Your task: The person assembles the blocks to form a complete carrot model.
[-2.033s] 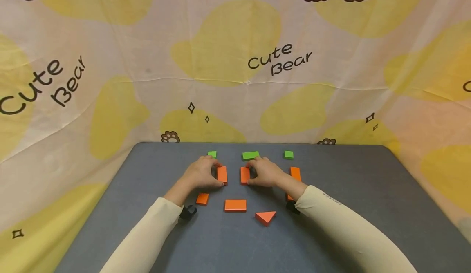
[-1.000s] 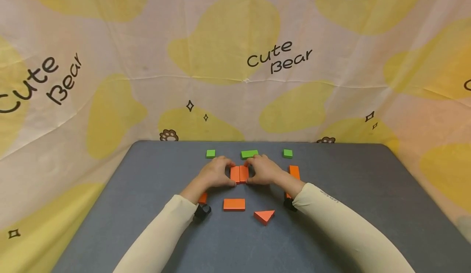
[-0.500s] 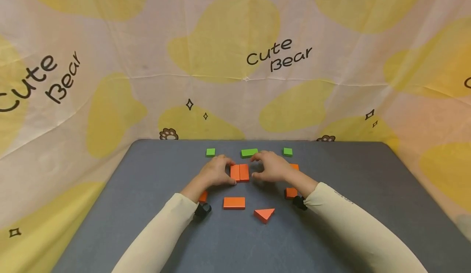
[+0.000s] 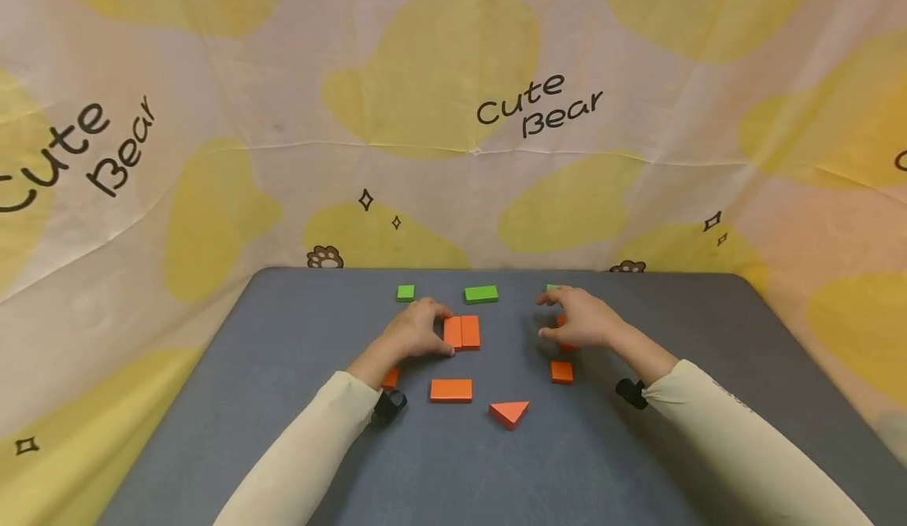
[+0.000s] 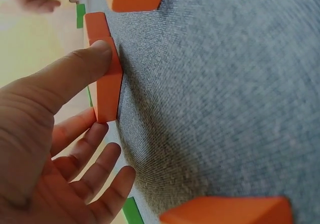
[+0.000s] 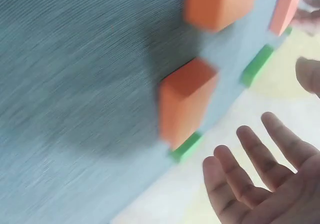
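Note:
Two orange rectangular blocks lie side by side mid-table, long sides touching. The left hand (image 4: 413,329) pinches the left block (image 4: 452,333) lengthwise, its thumb (image 5: 85,67) on the near end and the index finger at the far end. Its partner, the right block (image 4: 471,332), lies untouched. The right hand (image 4: 586,319) hovers with spread fingers and holds nothing. Below it, partly hidden, are an orange block (image 4: 569,346) and a small green block (image 4: 551,287). The right wrist view shows that hand's relaxed fingers (image 6: 250,146) apart from the orange block (image 6: 187,99).
Nearer the front lie an orange rectangular block (image 4: 451,390), an orange triangular block (image 4: 509,414) and an orange square block (image 4: 562,372). Another orange block (image 4: 390,379) is partly behind the left wrist. A green block (image 4: 481,294) and small green block (image 4: 405,293) line the grey table's (image 4: 319,290) back.
The left hand slid its orange block right until it met the other one. The right hand then let go of its block and moved right, over another orange block.

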{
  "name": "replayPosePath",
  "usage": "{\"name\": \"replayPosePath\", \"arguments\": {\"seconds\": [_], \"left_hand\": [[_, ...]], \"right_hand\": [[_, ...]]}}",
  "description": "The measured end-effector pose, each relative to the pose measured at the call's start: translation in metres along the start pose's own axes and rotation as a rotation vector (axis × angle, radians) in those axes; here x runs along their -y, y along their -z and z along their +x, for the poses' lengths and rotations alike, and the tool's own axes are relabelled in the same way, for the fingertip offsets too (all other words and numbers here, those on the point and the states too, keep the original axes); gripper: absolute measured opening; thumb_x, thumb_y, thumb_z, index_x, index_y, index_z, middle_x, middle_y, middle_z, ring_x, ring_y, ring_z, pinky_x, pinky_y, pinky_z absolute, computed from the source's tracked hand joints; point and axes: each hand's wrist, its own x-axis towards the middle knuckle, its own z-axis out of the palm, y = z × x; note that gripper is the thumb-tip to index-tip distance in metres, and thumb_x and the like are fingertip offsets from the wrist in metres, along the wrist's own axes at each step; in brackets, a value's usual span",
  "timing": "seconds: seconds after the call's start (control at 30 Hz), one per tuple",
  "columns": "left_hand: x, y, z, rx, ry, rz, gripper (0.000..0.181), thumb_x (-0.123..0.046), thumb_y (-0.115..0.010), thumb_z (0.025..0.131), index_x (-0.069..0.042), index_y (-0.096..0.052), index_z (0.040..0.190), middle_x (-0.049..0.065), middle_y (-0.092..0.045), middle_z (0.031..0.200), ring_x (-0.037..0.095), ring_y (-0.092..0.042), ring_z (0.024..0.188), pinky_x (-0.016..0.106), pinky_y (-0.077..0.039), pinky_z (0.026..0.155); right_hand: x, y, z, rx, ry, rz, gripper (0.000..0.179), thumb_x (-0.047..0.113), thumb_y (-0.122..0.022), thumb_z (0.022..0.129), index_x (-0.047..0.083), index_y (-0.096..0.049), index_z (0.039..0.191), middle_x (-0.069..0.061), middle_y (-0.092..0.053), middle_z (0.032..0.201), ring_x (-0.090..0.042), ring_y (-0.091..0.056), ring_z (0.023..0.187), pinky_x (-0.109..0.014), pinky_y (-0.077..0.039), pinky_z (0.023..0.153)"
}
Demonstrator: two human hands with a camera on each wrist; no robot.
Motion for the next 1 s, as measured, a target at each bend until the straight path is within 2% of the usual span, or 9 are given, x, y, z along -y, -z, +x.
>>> {"name": "replayPosePath", "arguments": {"seconds": [0.13, 0.23, 0.4, 0.63, 0.83, 1.0], "left_hand": [[-0.001, -0.001, 0.0, -0.001, 0.005, -0.022, 0.059, -0.031, -0.084, 0.072, -0.015, -0.064, 0.126, 0.008, -0.057, 0.126, 0.028, -0.052, 0.12, 0.045, -0.044, 0.102], [-0.001, -0.002, -0.001, -0.003, 0.01, -0.039, 0.06, -0.031, -0.084, 0.072, -0.015, -0.064, 0.126, 0.008, -0.056, 0.126, 0.028, -0.051, 0.121, 0.045, -0.043, 0.102], [0.001, -0.003, 0.0, -0.002, 0.017, -0.037, 0.06, -0.032, -0.084, 0.073, -0.016, -0.063, 0.127, 0.008, -0.056, 0.126, 0.028, -0.051, 0.121, 0.045, -0.043, 0.102], [-0.002, -0.001, -0.001, 0.011, 0.02, -0.028, 0.06, -0.031, -0.083, 0.074, -0.017, -0.062, 0.128, 0.008, -0.055, 0.128, 0.028, -0.049, 0.123, 0.046, -0.043, 0.103], [-0.002, 0.0, -0.004, 0.008, 0.019, -0.043, 0.061, -0.031, -0.083, 0.074, -0.016, -0.061, 0.129, 0.009, -0.054, 0.128, 0.029, -0.049, 0.123, 0.046, -0.043, 0.103], [0.001, 0.0, -0.006, -0.007, -0.019, -0.045, 0.061, -0.031, -0.083, 0.074, -0.013, -0.061, 0.129, 0.01, -0.056, 0.127, 0.029, -0.05, 0.122, 0.046, -0.043, 0.103]], "right_hand": [[-0.019, 0.002, -0.009, 0.011, -0.024, -0.076, 0.058, 0.034, -0.078, 0.076, 0.005, -0.062, 0.123, -0.015, -0.062, 0.115, -0.033, -0.057, 0.099, -0.049, -0.05, 0.081], [-0.029, 0.001, -0.012, 0.018, -0.029, -0.104, 0.059, 0.036, -0.08, 0.072, 0.005, -0.064, 0.12, -0.014, -0.062, 0.11, -0.03, -0.055, 0.093, -0.047, -0.049, 0.078], [-0.037, -0.002, -0.013, 0.021, -0.033, -0.078, 0.057, 0.032, -0.082, 0.072, 0.004, -0.064, 0.118, -0.015, -0.063, 0.116, -0.034, -0.057, 0.101, -0.052, -0.049, 0.084], [-0.036, -0.003, -0.011, 0.052, -0.034, -0.054, 0.054, 0.028, -0.082, 0.073, 0.004, -0.065, 0.118, -0.013, -0.065, 0.114, -0.025, -0.057, 0.094, -0.047, -0.05, 0.082], [-0.032, -0.001, -0.005, 0.053, -0.009, -0.062, 0.051, 0.027, -0.083, 0.07, 0.002, -0.067, 0.111, -0.008, -0.064, 0.099, -0.02, -0.054, 0.082, -0.036, -0.048, 0.072], [-0.014, -0.003, 0.007, 0.056, 0.009, -0.045, 0.051, 0.028, -0.083, 0.07, 0.003, -0.066, 0.112, -0.007, -0.064, 0.1, -0.019, -0.054, 0.083, -0.034, -0.048, 0.072]]}}
